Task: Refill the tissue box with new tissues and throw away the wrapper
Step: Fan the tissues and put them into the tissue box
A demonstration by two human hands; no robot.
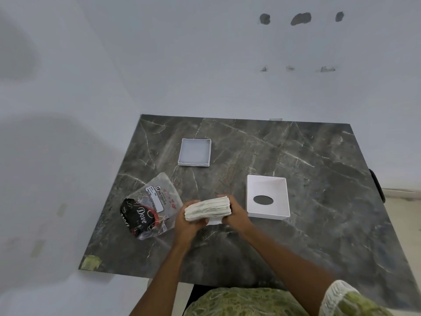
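1. Both hands gripped a stack of tissues [207, 209] above the near middle of the dark marble table [319, 201].
2. The left hand [190, 221] closed around its left end; the right hand [235, 214] clasped the right end.
3. The white box [268, 212] with an oval hole lay just right of the stack.
4. Its shallow tray [194, 166] sat farther off, to the left.
5. The crumpled plastic wrapper [148, 206] lay left of the hands.
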